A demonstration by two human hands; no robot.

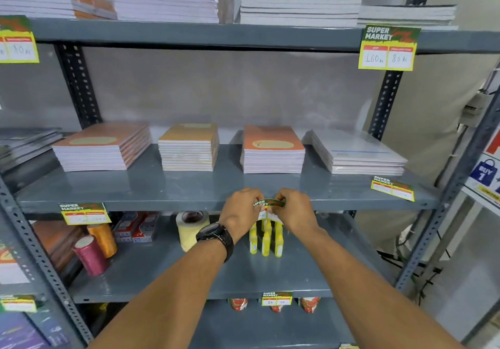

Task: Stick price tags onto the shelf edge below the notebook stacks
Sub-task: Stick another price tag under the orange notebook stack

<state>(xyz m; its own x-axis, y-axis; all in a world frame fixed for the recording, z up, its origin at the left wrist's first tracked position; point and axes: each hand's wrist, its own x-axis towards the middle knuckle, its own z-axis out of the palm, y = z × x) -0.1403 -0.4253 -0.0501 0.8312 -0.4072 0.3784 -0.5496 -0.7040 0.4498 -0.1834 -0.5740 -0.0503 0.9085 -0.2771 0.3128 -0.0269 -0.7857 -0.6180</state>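
I see the price tag [268,204] pinched between both hands at the front edge of the middle shelf [162,204], below the orange-covered notebook stack [273,149]. Its green top strip bows upward between the fingers, and its white price boxes hang below, partly hidden. My left hand [241,209] grips the tag's left end, fingers curled closed on it, a black watch [217,236] on that wrist. My right hand [295,209] grips the right end the same way.

Further left, a tag already stuck [85,212] hangs from the same edge, below the wide brown-covered stack [102,147]. A third tag [392,187] lies flat on the shelf top near the right corner, in front of the white notebook stack [357,152]. A yellowish stack [189,147] sits between the two brown ones. Behind my hands, on the shelf beneath, stand yellow bottles [266,240], with a roll of tape [190,227] to their left.
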